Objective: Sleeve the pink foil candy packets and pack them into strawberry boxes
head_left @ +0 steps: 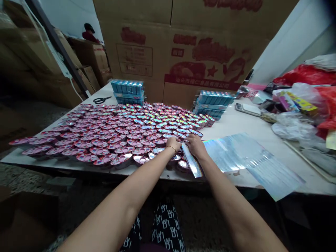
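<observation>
Many small oval tubs (133, 143) with pink printed tops crowd the table. Several toward the back and right have shiny rainbow-reflecting tops. At the right front edge of this group, my right hand (196, 145) has its fingers closed on the upper end of a narrow shiny holographic strip (193, 164), which slants down toward the table edge. Close beside it, my left hand (173, 142) is pinched together over the nearest tubs; whatever lies between its fingertips is too small to make out. Larger holographic sheets (228, 152) lie flat to the right of my right hand.
Blue wrapped packs are stacked at the back left (128, 91) and back right (214, 103). Black scissors (102, 100) lie at the left. A big cardboard carton (157, 52) stands behind. On the right are a white device (248, 109) and plastic bags (294, 127). A person (90, 34) is far back.
</observation>
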`<state>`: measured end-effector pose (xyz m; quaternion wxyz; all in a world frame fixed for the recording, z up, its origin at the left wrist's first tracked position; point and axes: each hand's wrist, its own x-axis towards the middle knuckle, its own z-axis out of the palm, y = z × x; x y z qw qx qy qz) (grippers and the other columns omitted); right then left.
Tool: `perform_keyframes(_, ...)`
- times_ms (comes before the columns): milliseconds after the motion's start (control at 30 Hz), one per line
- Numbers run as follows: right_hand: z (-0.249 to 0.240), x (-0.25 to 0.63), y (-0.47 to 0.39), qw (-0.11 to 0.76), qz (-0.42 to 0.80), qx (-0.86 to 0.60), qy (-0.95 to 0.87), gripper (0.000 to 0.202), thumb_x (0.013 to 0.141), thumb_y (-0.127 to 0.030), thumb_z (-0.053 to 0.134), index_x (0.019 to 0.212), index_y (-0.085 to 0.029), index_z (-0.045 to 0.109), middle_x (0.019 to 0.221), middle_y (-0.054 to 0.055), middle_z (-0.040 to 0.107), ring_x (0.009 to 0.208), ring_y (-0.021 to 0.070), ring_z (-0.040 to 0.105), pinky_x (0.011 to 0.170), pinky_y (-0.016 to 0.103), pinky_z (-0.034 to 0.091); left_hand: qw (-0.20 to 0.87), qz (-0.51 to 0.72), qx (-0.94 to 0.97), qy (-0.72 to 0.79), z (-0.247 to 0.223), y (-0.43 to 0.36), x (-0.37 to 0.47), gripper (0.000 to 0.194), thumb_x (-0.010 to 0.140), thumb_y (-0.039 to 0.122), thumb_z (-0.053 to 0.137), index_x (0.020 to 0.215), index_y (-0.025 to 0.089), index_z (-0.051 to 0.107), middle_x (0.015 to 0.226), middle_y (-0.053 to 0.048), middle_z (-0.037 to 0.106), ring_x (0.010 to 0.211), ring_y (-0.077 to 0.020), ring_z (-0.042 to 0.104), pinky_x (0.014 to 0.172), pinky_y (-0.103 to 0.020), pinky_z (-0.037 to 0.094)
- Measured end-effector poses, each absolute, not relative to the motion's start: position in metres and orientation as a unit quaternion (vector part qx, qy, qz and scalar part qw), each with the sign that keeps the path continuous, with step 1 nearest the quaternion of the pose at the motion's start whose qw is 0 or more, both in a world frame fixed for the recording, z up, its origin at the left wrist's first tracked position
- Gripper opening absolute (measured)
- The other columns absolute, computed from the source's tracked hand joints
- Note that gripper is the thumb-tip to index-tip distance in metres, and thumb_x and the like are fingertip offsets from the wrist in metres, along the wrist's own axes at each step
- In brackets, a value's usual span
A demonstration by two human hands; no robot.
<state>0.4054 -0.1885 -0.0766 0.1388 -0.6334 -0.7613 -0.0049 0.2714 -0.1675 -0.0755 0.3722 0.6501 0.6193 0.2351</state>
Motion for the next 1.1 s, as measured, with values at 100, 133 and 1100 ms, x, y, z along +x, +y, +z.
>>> perform_keyframes(100,-0.084,0.407,-0.191,0.136,-0.022,-0.630,-0.764,0.028,0.084,-0.023,0.044,0.103,-0.017,0.064,0.102,0.010,0.058,0.096,0.0202,0.047,0.083,0.029,0.035,0.333,0.215,0.683,0.614,-0.074,-0.171,0.273,0.036,0.060,0.026,0.068,0.094,0.014,0.064,0.090,-0.008,0.065,0.085,-0.0189,0.059,0.075,-0.026,0.044)
perform_keyframes(133,-0.086,0.409,-0.192,0.135,-0.025,-0.626,-0.768,0.028,0.085,-0.023,0.043,0.102,-0.017,0.064,0.101,0.010,0.058,0.095,0.0202,0.047,0.084,0.030,0.035,0.313,0.205,0.701,0.607,-0.074,-0.173,0.273,0.038,0.060,0.028,0.069,0.094,0.015,0.064,0.091,-0.008,0.065,0.086,-0.0197,0.058,0.076,-0.027,0.044)
perform_keyframes(1100,0.025,0.409,-0.274,0.267,0.006,-0.616,-0.741,0.012,0.075,-0.023,0.047,0.074,-0.020,0.059,0.076,0.005,0.061,0.074,0.0170,0.054,0.070,0.027,0.040,0.302,0.265,0.731,0.551,-0.075,-0.192,0.272,0.027,0.068,0.021,0.063,0.095,0.017,0.063,0.099,-0.006,0.057,0.088,-0.0160,0.055,0.078,-0.024,0.042)
